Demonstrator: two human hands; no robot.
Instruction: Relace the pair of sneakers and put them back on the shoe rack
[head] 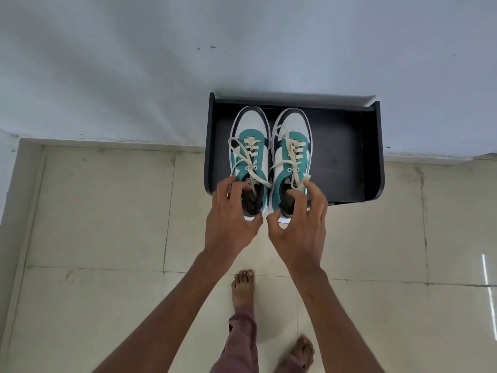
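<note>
Where tiled floor [107, 211] meets wall [134, 63], sneakers [269, 146] top rack [349, 157] (black).

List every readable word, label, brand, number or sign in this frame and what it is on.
None can be read.
Left sneaker: dark tongue label, blurred and partly covered by the lace.
Right sneaker: dark tongue label, too small and blurred to read.
Shoe rack: no markings visible.

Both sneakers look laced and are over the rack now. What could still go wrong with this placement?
Both heels overhang the front edge of the shoe rack, so the left sneaker or right sneaker could tip off on release. Loose lace ends by the right hand and left hand might snag fingers and drag a shoe back.
</note>
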